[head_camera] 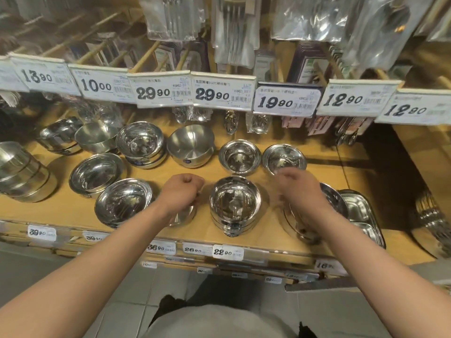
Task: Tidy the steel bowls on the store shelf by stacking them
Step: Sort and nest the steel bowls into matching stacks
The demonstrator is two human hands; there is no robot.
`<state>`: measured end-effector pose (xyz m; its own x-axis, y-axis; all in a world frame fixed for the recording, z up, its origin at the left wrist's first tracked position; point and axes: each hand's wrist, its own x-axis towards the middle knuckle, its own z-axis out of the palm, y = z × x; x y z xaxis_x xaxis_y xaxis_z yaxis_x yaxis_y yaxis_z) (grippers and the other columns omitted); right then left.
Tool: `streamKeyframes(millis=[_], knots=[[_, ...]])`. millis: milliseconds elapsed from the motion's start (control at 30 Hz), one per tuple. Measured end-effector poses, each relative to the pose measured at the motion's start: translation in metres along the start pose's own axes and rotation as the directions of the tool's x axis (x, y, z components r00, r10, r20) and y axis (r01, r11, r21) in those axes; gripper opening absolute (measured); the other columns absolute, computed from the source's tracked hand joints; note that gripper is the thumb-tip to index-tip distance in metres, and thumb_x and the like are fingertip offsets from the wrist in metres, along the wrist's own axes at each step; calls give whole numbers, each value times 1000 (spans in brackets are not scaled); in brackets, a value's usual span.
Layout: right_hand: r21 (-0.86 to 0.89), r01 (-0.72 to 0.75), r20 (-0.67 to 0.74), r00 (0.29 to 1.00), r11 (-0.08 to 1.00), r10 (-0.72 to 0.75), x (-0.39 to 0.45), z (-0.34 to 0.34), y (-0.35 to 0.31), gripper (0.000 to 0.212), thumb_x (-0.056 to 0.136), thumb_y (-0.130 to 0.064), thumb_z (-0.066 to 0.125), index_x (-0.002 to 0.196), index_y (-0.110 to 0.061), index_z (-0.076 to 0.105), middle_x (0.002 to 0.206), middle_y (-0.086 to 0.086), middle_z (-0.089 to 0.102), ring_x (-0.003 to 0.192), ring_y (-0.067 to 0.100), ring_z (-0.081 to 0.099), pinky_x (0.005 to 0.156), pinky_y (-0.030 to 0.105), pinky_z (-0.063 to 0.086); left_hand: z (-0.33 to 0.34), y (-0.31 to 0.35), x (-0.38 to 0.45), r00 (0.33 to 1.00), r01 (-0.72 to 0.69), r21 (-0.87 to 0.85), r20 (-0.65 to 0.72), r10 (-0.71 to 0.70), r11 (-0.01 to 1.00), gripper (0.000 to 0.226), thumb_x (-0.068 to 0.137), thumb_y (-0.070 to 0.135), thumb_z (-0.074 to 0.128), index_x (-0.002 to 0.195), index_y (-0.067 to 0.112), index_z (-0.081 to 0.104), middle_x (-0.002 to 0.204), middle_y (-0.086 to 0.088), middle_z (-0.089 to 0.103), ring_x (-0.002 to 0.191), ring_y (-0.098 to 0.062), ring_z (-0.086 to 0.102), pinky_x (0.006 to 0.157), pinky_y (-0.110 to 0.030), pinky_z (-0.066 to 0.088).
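Steel bowls stand spread over the wooden shelf (73, 206), some single and some already nested; at the near middle a stack of bowls (234, 206) sits between the two hands, with its mirrored inside facing up; far behind it two single small bowls (240, 156) and (284, 160) stand side by side, just apart; further left at the far side are a matte bowl stack (190, 147) and a shiny stack (140, 143); nearer on the left lie two wide bowls, one (96, 173) behind the other (123, 201); a tall tilted stack (22, 174) leans at the far left edge. The left hand (183, 190) has its fingers curled down over the rim of a small bowl (181, 217) that is mostly hidden beneath the wrist; it appears to grip that bowl. The right hand (296, 186) is blurred, reaching above a wide bowl (334, 201) at the near right; whether its fingers are apart or closed cannot be told. A compartment tray (361, 213) lies just right of that bowl. Price tags (212, 92) hang in a row above the shelf, with bagged cutlery (234, 28) behind them.
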<state>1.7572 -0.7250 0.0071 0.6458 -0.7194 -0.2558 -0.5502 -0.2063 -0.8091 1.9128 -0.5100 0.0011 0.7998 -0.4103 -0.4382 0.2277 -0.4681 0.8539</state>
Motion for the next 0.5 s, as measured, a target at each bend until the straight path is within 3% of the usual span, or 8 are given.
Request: streamKeyframes(millis=[100,167,267,367,433,500], knots=[[-11,-14,-88,996,1000,13,39,-33,-2,21,99,-31,59,91,-20,74,89,6,75,62,12,63,57,26,51,-13,15,24,999,-32,39,-40,34,999,17,98,18,58,93,12,72,89,-2,69,82,-18,66,66,-26,58],[-167,-50,-99,995,985,34,67,-48,2,26,99,-35,58,93,-16,75,82,5,72,66,13,60,62,28,47,-14,25,44,1000,-29,50,-1,29,998,18,98,18,57,99,6,71,89,-2,67,84,-19,64,75,-29,59],[-357,-107,-56,994,928,93,107,-55,13,36,102,-38,53,104,-10,74,105,13,73,96,29,67,87,40,53,-2,31,71,997,4,68,71,-9,998,14,98,13,60,94,7,71,80,-5,73,73,-15,69,75,-30,61],[-471,-246,43,953,847,300,131,-55,26,49,108,-43,34,130,-11,64,133,18,63,122,34,58,101,38,44,22,25,98,991,58,177,107,-78,982,17,100,8,55,87,6,66,86,-12,69,65,-13,67,62,-24,60],[-437,-286,87,930,853,357,143,-53,34,45,106,-38,43,129,-4,63,133,19,62,123,36,58,102,40,45,37,21,116,982,117,175,129,-140,978,11,99,9,57,95,4,66,88,-11,67,64,-15,65,54,-21,57],[-193,-347,76,928,918,366,155,-48,46,38,98,-28,65,118,5,67,116,21,70,100,36,66,85,43,54,49,19,131,954,260,33,146,-263,965,14,95,7,65,103,-3,68,96,-15,73,65,-19,66,52,-25,59]])
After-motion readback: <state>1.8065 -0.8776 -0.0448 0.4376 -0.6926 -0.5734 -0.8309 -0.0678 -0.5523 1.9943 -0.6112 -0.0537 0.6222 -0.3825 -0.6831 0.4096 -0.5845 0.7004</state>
